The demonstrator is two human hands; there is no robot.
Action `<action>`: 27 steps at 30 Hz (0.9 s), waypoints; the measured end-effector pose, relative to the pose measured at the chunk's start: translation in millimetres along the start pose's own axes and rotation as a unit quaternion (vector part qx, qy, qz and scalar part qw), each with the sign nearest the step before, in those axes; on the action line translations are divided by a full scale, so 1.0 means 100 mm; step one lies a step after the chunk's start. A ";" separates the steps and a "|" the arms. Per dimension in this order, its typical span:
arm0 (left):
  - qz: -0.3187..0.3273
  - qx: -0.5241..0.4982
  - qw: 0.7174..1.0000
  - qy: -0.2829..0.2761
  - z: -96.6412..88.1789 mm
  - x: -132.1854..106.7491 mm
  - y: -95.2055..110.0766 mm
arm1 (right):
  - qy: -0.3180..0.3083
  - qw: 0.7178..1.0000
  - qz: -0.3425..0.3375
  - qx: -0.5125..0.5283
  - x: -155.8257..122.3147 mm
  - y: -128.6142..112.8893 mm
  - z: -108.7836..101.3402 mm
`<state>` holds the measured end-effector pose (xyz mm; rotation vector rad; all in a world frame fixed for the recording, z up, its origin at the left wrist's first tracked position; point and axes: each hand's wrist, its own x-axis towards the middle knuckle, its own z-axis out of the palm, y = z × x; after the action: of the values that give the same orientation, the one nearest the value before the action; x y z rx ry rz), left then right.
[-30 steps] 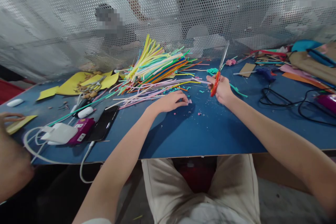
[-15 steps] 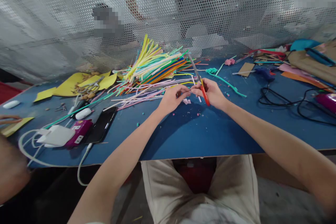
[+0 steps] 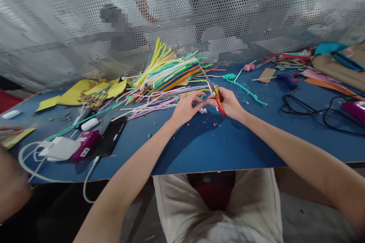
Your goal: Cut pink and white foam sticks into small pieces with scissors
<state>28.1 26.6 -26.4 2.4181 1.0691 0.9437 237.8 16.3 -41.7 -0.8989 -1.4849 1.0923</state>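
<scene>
My right hand [image 3: 229, 103] grips red-handled scissors [image 3: 217, 98] whose blades point up and to the left, toward the strip pile. My left hand [image 3: 186, 108] is pinched on a thin pale strip [image 3: 207, 100] held right at the blades, and the fingertips of both hands almost touch. Beneath them small pink cut bits [image 3: 203, 111] lie scattered on the blue table [image 3: 228, 144]. A big heap of coloured strips [image 3: 168, 70] lies just behind my hands.
To the left lie a black phone [image 3: 110, 139], a pink power bank [image 3: 85, 145] and a white charger with cable [image 3: 59, 149]. Yellow paper with another pair of scissors [image 3: 98, 92] is at far left. Black cables [image 3: 310, 108] and craft scraps [image 3: 327, 68] fill the right. Another person's hand [image 3: 10, 131] shows at the left edge.
My right hand swung the scissors from upright on the right down and left to meet my left hand, which rose from the table pinching a strip.
</scene>
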 end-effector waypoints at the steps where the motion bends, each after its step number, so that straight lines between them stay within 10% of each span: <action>1: -0.001 -0.001 1.000 0.000 0.00 0.00 0.00 | 0.002 1.000 0.002 0.000 0.00 0.00 0.00; 10: -0.095 -0.099 0.990 0.011 -0.03 0.04 0.02 | 0.081 0.991 -0.079 -0.074 0.04 -0.01 -0.03; 16: -0.233 -0.384 0.893 -0.026 0.00 0.03 0.03 | 0.020 0.987 -0.082 -0.134 0.04 0.02 -0.10; 27: -0.253 -0.420 0.867 -0.086 0.00 0.01 0.00 | 0.012 0.969 -0.118 -0.214 0.02 0.00 -0.09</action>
<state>28.7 27.3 -26.1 1.3810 0.8909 0.7592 246.2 19.5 -40.7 -0.9908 -1.7924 0.5915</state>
